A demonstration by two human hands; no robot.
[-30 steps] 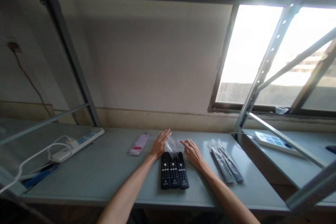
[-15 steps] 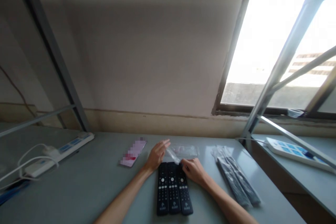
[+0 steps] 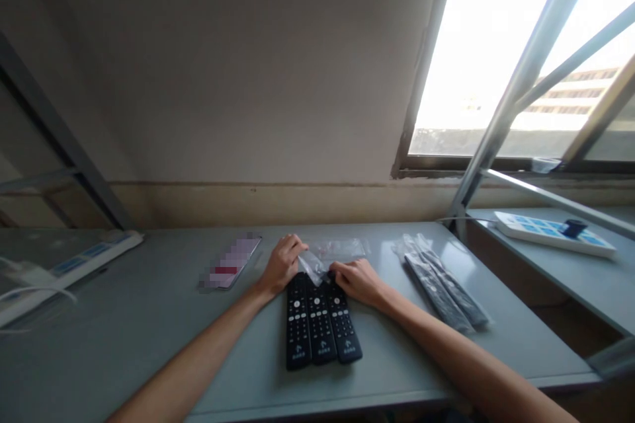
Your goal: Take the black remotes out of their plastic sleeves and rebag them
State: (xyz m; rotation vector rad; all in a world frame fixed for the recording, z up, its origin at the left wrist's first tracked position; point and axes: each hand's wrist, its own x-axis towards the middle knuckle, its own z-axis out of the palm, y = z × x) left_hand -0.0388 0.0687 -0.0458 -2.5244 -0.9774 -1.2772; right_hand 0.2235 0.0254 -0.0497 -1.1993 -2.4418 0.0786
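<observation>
Remotes (image 3: 322, 337), three of them, side by side in the lower middle of the frame, buttons up, lower ends toward the bottom edge! Left arm slants up from the bottom left, and the left hand (image 3: 282, 266) sits at the far end of the row, wrist low, back of the hand upward, fingers bent and bunched toward the centre. It's pinching a clear bag (image 3: 312, 268), which slopes down over the tops of the remotes. Over to the right arm, coming in long from the bottom right corner: the right hand (image 3: 360, 279) is half curled, knuckles up, fingertips right at the top end of the right-hand remote. Is it gripping the remote or the bag's corner? Cannot tell from here. So the row lies just below and between the two hands, the left remote's top close by the left hand, the right remote's top at the right fingertips. Just behind, a flat clear packet (image 3: 344, 249) lies on the table (image 3: 397, 370). Right of centre, two sleeves (image 3: 441, 287) with dark, slim contents; left of centre, a phone (image 3: 237, 264), partly blurred out.
</observation>
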